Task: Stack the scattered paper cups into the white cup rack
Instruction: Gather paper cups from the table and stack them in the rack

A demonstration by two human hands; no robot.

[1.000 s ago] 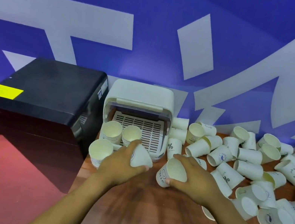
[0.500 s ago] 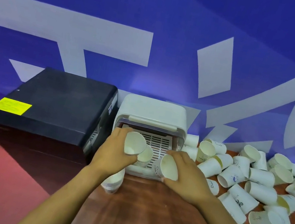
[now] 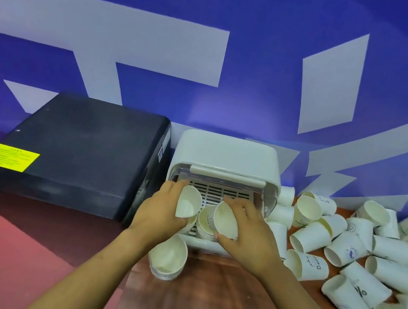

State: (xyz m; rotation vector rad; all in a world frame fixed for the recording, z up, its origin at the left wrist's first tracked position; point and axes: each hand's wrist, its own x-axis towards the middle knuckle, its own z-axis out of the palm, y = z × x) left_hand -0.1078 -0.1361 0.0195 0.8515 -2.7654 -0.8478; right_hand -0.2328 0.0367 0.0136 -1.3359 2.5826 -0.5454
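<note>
The white cup rack (image 3: pixel 227 153) stands at the table's back with its front open and a slotted tray inside. My left hand (image 3: pixel 159 214) holds a paper cup (image 3: pixel 188 202) at the rack's left opening, mouth towards me. My right hand (image 3: pixel 251 233) grips a second paper cup (image 3: pixel 226 219) over a stack of cups (image 3: pixel 205 225) on the tray. Another stack of cups (image 3: pixel 168 259) stands on the table just in front of the rack's left corner. Scattered paper cups (image 3: pixel 349 250) lie in a heap to the right.
A black box (image 3: pixel 75 150) with a yellow label sits directly left of the rack. The wooden table (image 3: pixel 198 303) ends at its left edge near my left forearm, above a red floor. A blue and white wall rises close behind.
Both hands have carried their cups from the table front up into the rack's opening. The view has shifted closer and to the right.
</note>
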